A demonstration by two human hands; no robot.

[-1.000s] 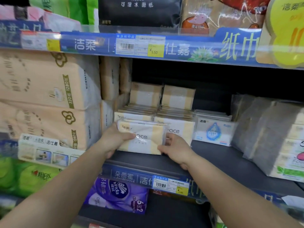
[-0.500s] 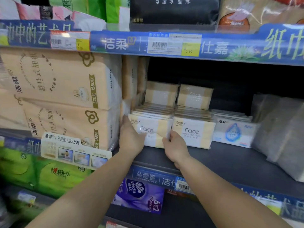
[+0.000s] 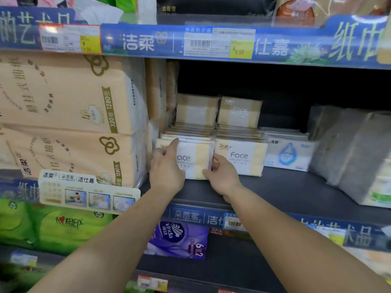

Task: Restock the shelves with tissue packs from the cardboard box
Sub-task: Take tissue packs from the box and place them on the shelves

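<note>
The white-and-yellow plastic-wrapped "Face" tissue pack [image 3: 195,161] stands on its long edge at the front of the dark grey shelf [image 3: 285,187], at the head of a row of like packs and touching its twin, the second front "Face" pack [image 3: 241,158], on the right. I judge it light and soft: film over folded paper, likely to give under a squeeze and a little slick, so I would take it by its two short ends rather than press the printed face.

My left hand [image 3: 167,168] covers the pack's left end, index finger stretched up to its top edge, the other fingers bent against the wrapper. My right hand [image 3: 222,176] is at the lower right corner, thumb on the front, fingers curled into the seam between the two packs. Both grip it.

Just left stand big peach-coloured bulk tissue bundles [image 3: 69,96]; a blue-drop white pack [image 3: 288,154] lies further right. The cardboard box is not in view.
</note>
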